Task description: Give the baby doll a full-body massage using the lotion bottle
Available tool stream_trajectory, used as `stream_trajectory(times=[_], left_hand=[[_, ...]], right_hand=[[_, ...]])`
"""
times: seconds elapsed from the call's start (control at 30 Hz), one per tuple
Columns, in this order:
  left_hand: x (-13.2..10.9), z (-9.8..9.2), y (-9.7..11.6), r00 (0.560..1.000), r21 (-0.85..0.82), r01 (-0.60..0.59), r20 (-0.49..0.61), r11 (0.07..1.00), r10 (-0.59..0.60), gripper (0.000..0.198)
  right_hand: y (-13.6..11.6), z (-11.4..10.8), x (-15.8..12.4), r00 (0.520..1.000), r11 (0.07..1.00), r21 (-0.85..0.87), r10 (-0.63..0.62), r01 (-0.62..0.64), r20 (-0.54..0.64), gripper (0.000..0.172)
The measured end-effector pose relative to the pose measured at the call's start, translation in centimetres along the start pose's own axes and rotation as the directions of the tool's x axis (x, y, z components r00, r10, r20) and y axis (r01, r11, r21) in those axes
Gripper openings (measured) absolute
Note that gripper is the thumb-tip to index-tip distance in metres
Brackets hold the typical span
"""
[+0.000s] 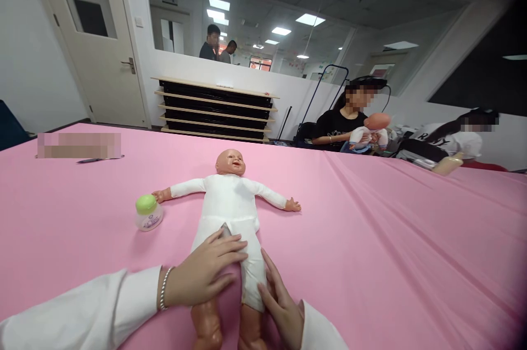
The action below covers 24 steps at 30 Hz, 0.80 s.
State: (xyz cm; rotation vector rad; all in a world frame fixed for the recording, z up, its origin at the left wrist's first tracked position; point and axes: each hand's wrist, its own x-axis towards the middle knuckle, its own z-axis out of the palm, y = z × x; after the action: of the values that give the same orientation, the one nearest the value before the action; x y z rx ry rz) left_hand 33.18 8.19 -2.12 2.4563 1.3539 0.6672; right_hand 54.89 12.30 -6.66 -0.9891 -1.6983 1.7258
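A baby doll [230,199] with a white cloth body lies on its back, arms spread and head away from me. Across its upper legs rests my left hand [208,267], fingers stretched out and palm down, with nothing in it. Against the outer side of the doll's leg on the right lies my right hand [280,298], thumb and fingers apart and touching the white cloth. The doll's brown lower legs reach toward me past the bottom edge. Near one doll hand stands a small jar [149,214] with a green lid.
A pink cloth [370,262] covers the table, creased on the right. A pen [99,160] lies at the far left beside a blurred patch. Beyond the table sits a person [346,114] holding another doll [373,130]; a second person [457,133] bends near a beige bottle [448,164].
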Motion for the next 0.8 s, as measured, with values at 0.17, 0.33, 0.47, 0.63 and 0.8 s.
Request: stream_trajectory(times=[0.17, 0.33, 0.47, 0.63, 0.8], left_hand=[[-2.6, -0.5, 0.8, 0.991, -0.07, -0.08, 0.103, 0.994, 0.087, 0.03], [-3.4, -1.2, 1.4, 0.984, -0.126, -0.107, 0.129, 0.986, 0.123, 0.021], [-3.5, -1.4, 1.1, 0.989, -0.165, -0.096, 0.093, 0.982, 0.112, 0.018], [-4.2, -0.6, -0.8, 0.996, -0.169, -0.071, -0.072, 0.983, 0.059, 0.029], [-2.2, 0.4, -4.1, 0.792, -0.379, 0.279, -0.428, 0.882, -0.435, 0.044]], right_hand=[[0.0, 0.5, -0.8, 0.993, 0.998, -0.057, -0.01, 0.003, -0.119, 0.067], [3.0, 0.6, -0.9, 0.982, 1.0, 0.007, 0.01, -0.009, -0.186, 0.059], [5.1, 0.6, -0.7, 0.986, 0.997, 0.062, -0.03, 0.041, -0.167, 0.06], [2.6, -0.3, -0.2, 0.971, 0.999, 0.038, -0.004, 0.013, -0.238, 0.063], [-2.8, -1.2, 4.8, 0.971, 0.992, -0.09, -0.108, 0.091, -0.215, 0.076]])
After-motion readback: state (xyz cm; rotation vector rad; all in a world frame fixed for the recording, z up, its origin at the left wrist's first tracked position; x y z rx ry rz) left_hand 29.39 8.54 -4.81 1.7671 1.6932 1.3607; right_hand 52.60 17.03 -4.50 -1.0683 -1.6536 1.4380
